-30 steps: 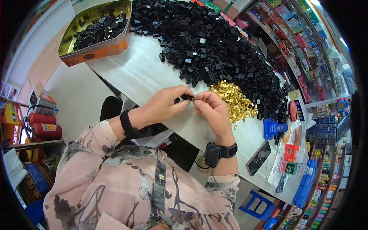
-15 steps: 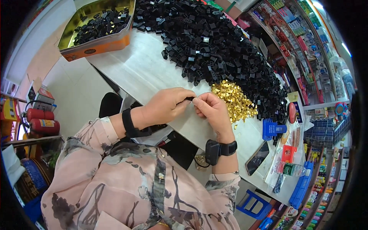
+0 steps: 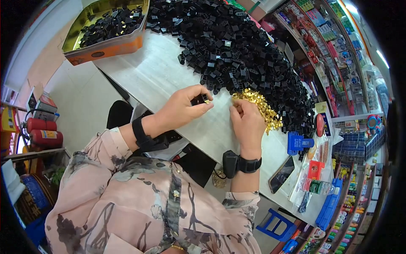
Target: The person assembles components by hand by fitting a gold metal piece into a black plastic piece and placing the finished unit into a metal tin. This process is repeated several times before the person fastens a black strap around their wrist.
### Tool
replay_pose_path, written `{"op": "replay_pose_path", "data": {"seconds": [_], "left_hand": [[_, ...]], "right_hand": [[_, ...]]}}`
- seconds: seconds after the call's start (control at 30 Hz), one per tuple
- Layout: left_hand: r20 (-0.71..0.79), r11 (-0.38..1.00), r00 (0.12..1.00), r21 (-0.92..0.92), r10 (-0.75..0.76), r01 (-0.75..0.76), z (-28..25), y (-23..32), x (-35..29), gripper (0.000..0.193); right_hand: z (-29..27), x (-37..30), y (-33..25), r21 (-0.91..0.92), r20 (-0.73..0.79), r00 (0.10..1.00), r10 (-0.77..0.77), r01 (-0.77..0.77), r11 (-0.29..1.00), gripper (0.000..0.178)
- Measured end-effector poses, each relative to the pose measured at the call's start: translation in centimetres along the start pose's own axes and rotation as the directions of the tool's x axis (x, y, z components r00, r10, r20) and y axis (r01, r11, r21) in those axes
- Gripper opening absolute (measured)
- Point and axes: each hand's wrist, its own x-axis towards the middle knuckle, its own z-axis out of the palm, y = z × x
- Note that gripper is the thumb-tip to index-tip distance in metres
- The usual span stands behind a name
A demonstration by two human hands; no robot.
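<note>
My left hand point(image 3: 185, 106) is over the white table, its thumb and fingers curled around a small black plastic piece point(image 3: 202, 98). A gold bit point(image 3: 207, 101) shows at that piece, by the thumb tip. My right hand point(image 3: 248, 127) rests at the near left edge of a pile of small gold metal pieces point(image 3: 267, 111). Its fingers are bent together and touch the pile; what they pinch, if anything, is hidden. Behind both hands spreads a big heap of black plastic pieces point(image 3: 237, 46), like the one in my left hand.
An orange tin point(image 3: 101, 54) with black and gold pieces stands at the far left of the table point(image 3: 139, 72). To the right lie a phone point(image 3: 281, 174), a blue container point(image 3: 299, 143), a red item point(image 3: 314, 170) and a plastic bottle point(image 3: 320, 186). Stocked shelves point(image 3: 325, 55) rise beyond.
My hands were together at the black piece and have parted. The right hand has moved right to the gold pile. The left keeps the black piece, its thumb and fingers now wider around it.
</note>
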Motion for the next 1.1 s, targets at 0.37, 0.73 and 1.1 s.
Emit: {"op": "replay_pose_path", "data": {"seconds": [0.37, 0.73, 1.1], "left_hand": [[-0.060, 0.998, 0.997, -0.017, 0.054, -0.055, 0.1, 0.2, -0.1, 0.023], [-0.053, 0.994, 0.999, -0.110, 0.005, -0.011, 0.4, -0.6, -0.1, 0.022], [-0.017, 0.999, 0.999, -0.015, -0.029, 0.029, 0.2, 0.2, -0.2, 0.024]], "right_hand": [[1.3, 0.0, 0.3, 0.495, 0.132, 0.988, 0.083, -0.138, 0.858, 0.011], [0.6, 0.2, -1.2, 0.177, 0.072, 0.997, -0.008, -0.005, 0.984, 0.014], [1.3, 0.0, -0.4, 0.314, 0.085, 0.996, 0.031, -0.057, 0.948, 0.014]]}}
